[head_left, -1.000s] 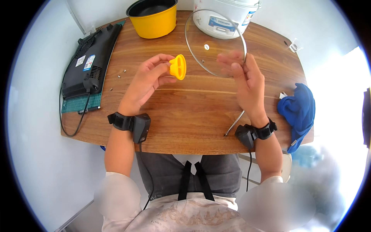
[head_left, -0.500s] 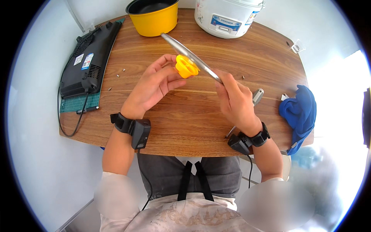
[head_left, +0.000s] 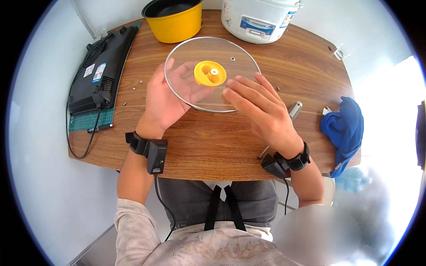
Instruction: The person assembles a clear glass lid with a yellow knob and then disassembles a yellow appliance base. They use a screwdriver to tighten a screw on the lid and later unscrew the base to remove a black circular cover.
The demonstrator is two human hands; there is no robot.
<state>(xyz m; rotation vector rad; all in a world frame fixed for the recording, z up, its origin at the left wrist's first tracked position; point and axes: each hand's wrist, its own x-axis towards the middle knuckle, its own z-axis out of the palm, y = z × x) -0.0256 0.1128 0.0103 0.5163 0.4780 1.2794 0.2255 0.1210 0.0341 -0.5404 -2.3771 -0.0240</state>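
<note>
A round clear glass lid (head_left: 212,48) with a thin metal rim is held tilted above the table between my two hands. At its middle sits a yellow plastic knob (head_left: 204,79) with a hollow inside and a small white piece at its centre. My left hand (head_left: 171,95) is behind the glass, seen through it, its fingers curled to the knob; some fingertips are hidden by it. Over the lid's right part lies my right hand (head_left: 266,108), fingers stretched out and close together, tips near the knob. Its thumb is hidden.
A yellow pot (head_left: 175,25) and a white rice cooker (head_left: 257,22) stand at the back. Left lies a black appliance (head_left: 100,71) on a green cutting mat (head_left: 93,120). Small screws (head_left: 134,88) are scattered. A grey-handled tool (head_left: 295,110) and blue cloth (head_left: 344,126) are at right.
The lid has turned from nearly edge-on to facing me, showing its full circle. My right hand has gone from pinching the rim to stretched fingers over the glass. My left hand shifted slightly left.
</note>
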